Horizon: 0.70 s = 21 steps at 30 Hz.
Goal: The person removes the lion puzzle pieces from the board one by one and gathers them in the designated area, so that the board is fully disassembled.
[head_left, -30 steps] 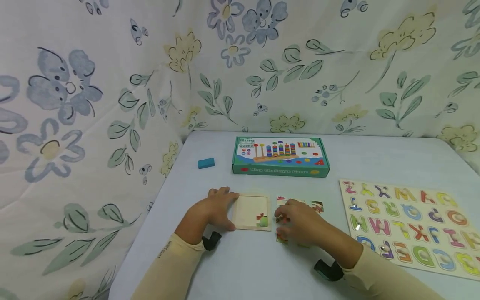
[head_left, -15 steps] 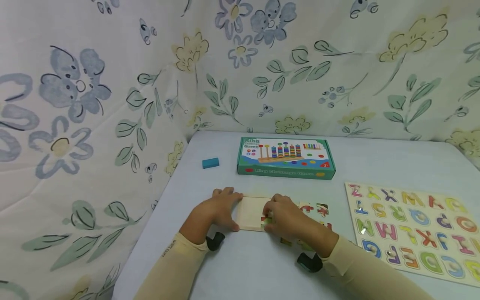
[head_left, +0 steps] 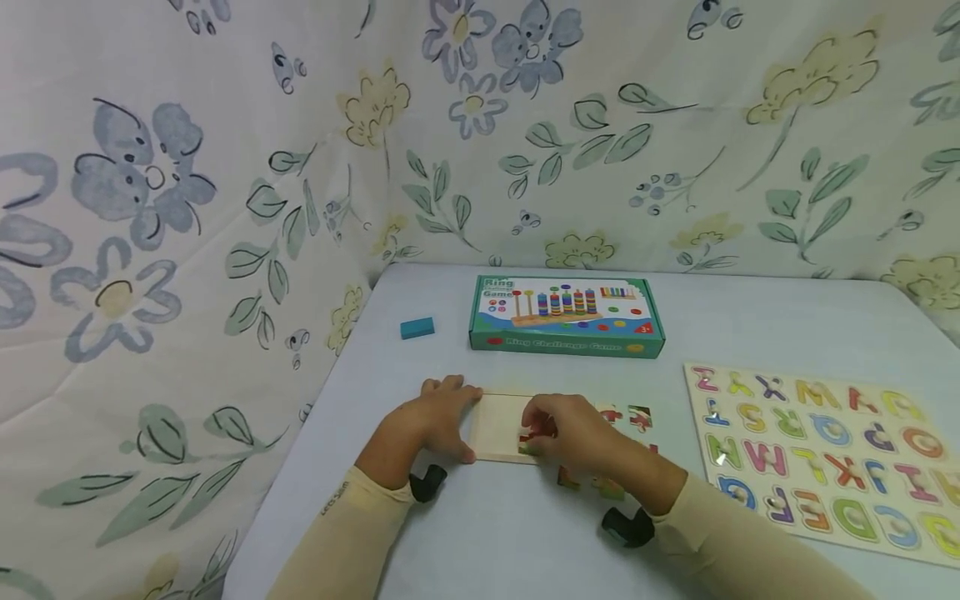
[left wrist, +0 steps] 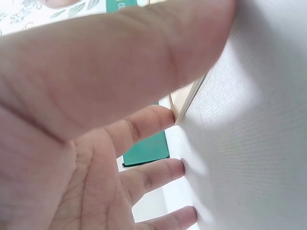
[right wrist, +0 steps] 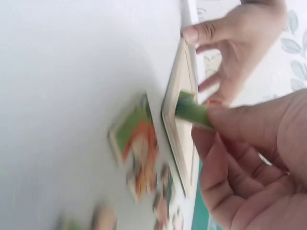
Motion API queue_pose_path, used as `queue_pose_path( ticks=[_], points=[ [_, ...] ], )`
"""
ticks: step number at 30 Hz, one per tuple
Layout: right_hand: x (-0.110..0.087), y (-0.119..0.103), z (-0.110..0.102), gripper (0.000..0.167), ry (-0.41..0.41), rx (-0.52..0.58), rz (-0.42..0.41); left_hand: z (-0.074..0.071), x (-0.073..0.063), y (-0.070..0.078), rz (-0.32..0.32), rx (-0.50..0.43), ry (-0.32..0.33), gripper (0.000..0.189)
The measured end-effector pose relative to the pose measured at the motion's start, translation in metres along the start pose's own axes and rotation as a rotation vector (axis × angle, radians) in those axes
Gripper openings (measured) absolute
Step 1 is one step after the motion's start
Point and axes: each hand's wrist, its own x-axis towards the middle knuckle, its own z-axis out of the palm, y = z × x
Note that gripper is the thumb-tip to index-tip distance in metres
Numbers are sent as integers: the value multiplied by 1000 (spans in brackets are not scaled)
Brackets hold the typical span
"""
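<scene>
A square wooden puzzle tray (head_left: 495, 423) lies flat on the table before me. My left hand (head_left: 441, 421) spans its left side, thumb at the near corner and index finger at the far one, fingers extended. Over the tray's right part, my right hand (head_left: 576, 435) pinches a green jigsaw piece (right wrist: 194, 114) between thumb and fingers. Another jigsaw piece (head_left: 525, 444) shows at the tray's lower right, partly covered by that hand. Loose jigsaw pieces (head_left: 640, 418) lie to the tray's right, several hidden beneath the right hand and forearm.
Behind the tray stands a green Ring Challenge Game box (head_left: 566, 317). A blue block (head_left: 417, 327) lies at the back left. On the right is a wooden alphabet board (head_left: 817, 454). A floral cloth (head_left: 480, 133) hangs behind the table (head_left: 480, 533).
My right hand has moved left from the loose pieces onto the tray's right part, carrying a piece. In the last half second it barely shifts. My left hand stays at the tray's left side.
</scene>
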Motion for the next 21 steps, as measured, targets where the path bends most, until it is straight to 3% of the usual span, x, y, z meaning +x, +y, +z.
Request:
queue_pose_path(
  ticks=[7,13,18,21],
  points=[
    [-26,23,-34,13,9,15,29,0,2,-4,5,-4,-6,93],
    [-62,48,-66,10,-54,11,77,-4,-1,-8,14,-8,-10,93],
    [-79,70,-69,12,-103,25,107,-4,-5,-12,17,-10,-1,93],
    [-82,75,-63,11,-91,-3,116,-4,-6,-14,17,-12,2,92]
  ],
)
